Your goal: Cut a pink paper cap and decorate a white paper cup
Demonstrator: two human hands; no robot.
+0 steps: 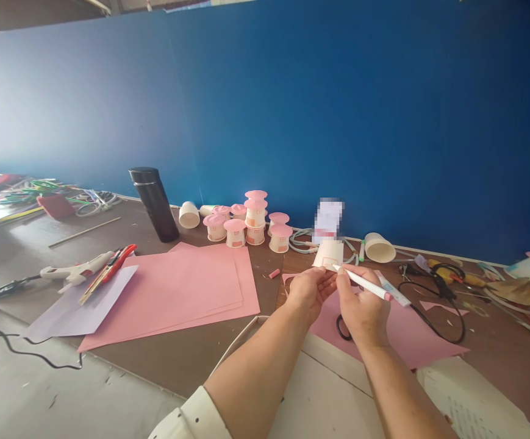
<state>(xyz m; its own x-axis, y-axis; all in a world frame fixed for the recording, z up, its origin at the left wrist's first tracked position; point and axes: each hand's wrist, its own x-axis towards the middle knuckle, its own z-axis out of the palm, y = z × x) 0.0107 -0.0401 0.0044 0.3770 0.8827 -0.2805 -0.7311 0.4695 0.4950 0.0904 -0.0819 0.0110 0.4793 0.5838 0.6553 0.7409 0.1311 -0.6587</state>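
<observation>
A white paper cup, mouth down, is held near its rim by my left hand, whose fingers curl under it. A small pink outline shows on the cup's side. My right hand is closed on a white marker with a pink end; the marker's tip is at the cup's side. Left of the hands stand several finished-looking cups with pink round tops, some stacked. A pink marker cap lies on the table.
Pink sheets lie at the left, with a lilac sheet, a red cutter and a glue gun. Behind stands a black bottle. Loose cups and cables are at the right. A blue partition rises behind.
</observation>
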